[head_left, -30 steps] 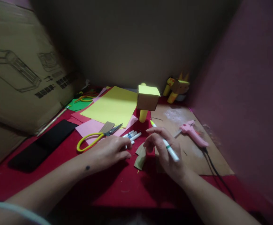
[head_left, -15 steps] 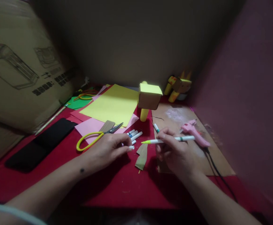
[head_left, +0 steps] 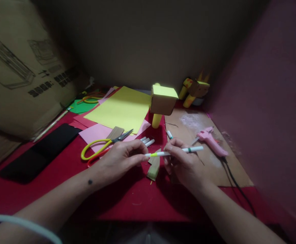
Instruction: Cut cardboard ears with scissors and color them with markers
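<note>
My right hand [head_left: 185, 162] pinches a white marker [head_left: 196, 149] with a yellow tip, pointing left. At that tip, my left hand [head_left: 127, 156] holds a small white cap [head_left: 147, 155] between thumb and fingers. Beneath the marker lie small greenish cardboard pieces [head_left: 153, 171]. Several white markers [head_left: 149, 142] rest just behind my left fingers. Scissors [head_left: 97, 145] with yellow and red handles lie open beside my left hand. Behind the hands stands a cardboard box shape [head_left: 164, 101] with a yellow top and yellow tube legs.
A pink glue gun [head_left: 211, 140] lies on a cardboard sheet [head_left: 234, 174] at the right. Yellow paper [head_left: 119, 110] and a black phone-like slab [head_left: 39, 154] are at the left. A cardboard figure [head_left: 197, 88] stands at the back right, a large carton [head_left: 15, 67] at the left.
My hands have come together, and the cap now meets the marker's yellow tip. The marker has shifted a little left. The view has tilted slightly.
</note>
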{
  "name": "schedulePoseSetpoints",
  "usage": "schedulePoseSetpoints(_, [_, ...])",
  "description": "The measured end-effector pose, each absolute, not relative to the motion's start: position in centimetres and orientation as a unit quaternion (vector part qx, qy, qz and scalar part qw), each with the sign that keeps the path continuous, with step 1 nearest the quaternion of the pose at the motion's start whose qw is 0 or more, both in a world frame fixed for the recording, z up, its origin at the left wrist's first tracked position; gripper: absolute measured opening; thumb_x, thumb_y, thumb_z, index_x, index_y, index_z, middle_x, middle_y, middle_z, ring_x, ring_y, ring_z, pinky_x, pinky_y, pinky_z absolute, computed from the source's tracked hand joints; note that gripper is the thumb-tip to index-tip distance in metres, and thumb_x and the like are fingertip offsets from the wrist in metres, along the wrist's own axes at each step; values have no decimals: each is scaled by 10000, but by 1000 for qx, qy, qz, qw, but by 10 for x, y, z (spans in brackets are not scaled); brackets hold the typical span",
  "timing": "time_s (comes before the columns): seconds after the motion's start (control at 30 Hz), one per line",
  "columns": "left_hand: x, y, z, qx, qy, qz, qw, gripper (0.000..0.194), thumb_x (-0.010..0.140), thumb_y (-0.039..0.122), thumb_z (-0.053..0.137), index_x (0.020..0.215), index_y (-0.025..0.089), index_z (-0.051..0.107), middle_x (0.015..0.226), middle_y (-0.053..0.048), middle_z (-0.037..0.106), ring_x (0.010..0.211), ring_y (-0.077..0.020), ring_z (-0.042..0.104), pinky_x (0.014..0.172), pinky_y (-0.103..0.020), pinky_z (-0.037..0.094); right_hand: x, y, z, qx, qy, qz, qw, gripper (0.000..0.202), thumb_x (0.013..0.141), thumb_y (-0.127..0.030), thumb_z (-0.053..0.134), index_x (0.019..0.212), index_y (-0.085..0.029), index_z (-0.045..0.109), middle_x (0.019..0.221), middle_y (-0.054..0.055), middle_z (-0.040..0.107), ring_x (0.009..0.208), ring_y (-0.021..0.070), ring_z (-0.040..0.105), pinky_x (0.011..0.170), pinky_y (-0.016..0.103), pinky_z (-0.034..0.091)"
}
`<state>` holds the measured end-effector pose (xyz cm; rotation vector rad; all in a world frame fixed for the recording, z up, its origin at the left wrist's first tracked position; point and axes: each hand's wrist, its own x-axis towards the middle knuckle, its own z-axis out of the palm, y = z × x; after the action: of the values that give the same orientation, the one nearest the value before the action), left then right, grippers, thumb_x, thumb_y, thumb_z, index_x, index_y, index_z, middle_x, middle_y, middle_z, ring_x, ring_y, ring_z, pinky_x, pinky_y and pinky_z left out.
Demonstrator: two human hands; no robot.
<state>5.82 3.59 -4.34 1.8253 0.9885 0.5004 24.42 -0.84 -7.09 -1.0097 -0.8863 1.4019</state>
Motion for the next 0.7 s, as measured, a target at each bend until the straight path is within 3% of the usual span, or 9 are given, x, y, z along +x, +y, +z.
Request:
schedulePoseSetpoints(0.2, [61,30,-44,752,388,240,475,183,859,342,529,792,179,576,619,37,529,567,-101,478,532,-204,387,241,-11,-67,-392,-360,645,549,174,795,-312,632,715,-197,529,505,-42,608,368,92,508,352,171,389])
schedulePoseSetpoints(0.37, [62,19,-47,800,374,281,375,159,885,295,485,804,195,579,572,38,529,516,-98,467,510,-208,371,238,-18,-62,-362,-342,656,567,162,776,-294,619,697,-199,514,504,-28,628,400,116,552,398,204,457])
schedulePoseSetpoints(0.57, [69,16,-35,849,326,273,313,175,892,303,497,798,198,601,633,25,581,533,-94,490,516,-208,368,250,-26,-61,-356,-317,673,566,173,775,-283,640,676,-189,533,495,-23,624,368,105,533,338,175,410])
schedulePoseSetpoints(0.7, [53,38,-24,844,369,254,295,204,858,369,532,799,201,631,631,22,593,561,-109,520,536,-219,376,269,-30,-64,-404,-183,724,529,195,735,-263,712,656,-165,563,456,-32,579,322,65,462,291,135,352])
